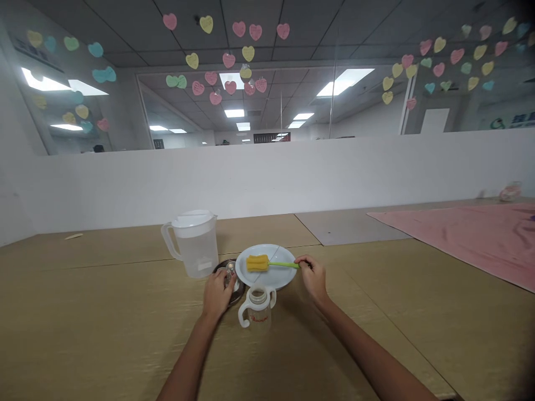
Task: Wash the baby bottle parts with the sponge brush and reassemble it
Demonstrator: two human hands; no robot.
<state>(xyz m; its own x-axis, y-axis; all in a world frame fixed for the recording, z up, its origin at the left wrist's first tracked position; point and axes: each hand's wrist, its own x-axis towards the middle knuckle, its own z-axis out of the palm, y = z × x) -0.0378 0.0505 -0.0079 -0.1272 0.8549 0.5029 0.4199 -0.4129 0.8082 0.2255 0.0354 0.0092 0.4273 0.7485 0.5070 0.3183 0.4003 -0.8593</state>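
My right hand (312,276) pinches the end of the green handle of a bottle brush (257,263). Its yellow sponge head lies over the white plate (288,281). At the left, my left hand (218,291) reaches over a dark round metal dish (239,296), its fingers closed around a small clear piece that is partly hidden. In front of the plate stands a clear baby bottle (259,316), upright and without a lid, with white handles on both sides and red lettering.
A translucent pitcher (195,245) with a lid stands behind my left hand. To the right a pink cloth (472,234) covers part of the wooden table (104,323), near a grey sheet (346,227). A blurred pinkish object (510,191) stands by the white wall (251,178).
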